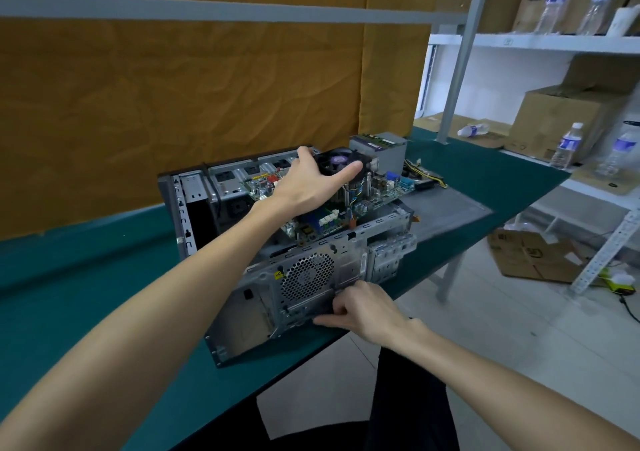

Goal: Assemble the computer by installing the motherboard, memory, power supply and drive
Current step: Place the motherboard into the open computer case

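On green table [104, 277], 1 open PC case [311, 277], 1 motherboard [363, 201] tilted inside, left hand [311, 180] gripping its fan [334, 164], right hand [363, 306] fingers curled on case rear, 1 power supply [381, 147] behind.

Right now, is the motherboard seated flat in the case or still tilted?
Tilted. The motherboard slopes, its right end raised above the case rim. The left hand grips its cooler fan.
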